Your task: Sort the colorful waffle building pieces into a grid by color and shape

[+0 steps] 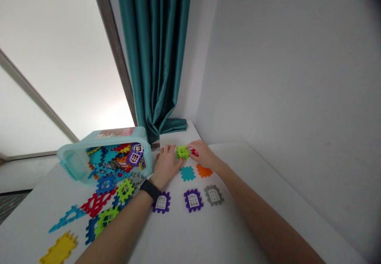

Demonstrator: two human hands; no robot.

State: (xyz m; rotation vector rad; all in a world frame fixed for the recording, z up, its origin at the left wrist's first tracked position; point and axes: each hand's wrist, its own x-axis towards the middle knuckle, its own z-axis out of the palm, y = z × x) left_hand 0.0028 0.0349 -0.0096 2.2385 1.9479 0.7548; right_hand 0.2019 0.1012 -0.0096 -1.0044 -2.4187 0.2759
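Note:
A small lime-green notched building tile [182, 152] lies at the far part of the white table. My right hand [204, 154] grips its right edge with the fingertips. Partly covered by that hand is a red tile [194, 152]. My left hand [167, 164], with a black watch at the wrist, rests on the left with its fingers apart; its thumb is at the green tile's lower left edge. Closer to me lie a teal tile [187, 173] and an orange tile [204, 171]. Nearer still are two purple window tiles [193, 200] and a grey window tile [214, 195].
A pale aqua tub [71, 161] lies on its side at the left, full of colourful tiles. More pieces spill out of it, including a red one [97, 203], a light-blue one [67, 218] and a yellow one [59, 249]. A teal curtain [154, 58] hangs behind; a wall [282, 77] borders the right.

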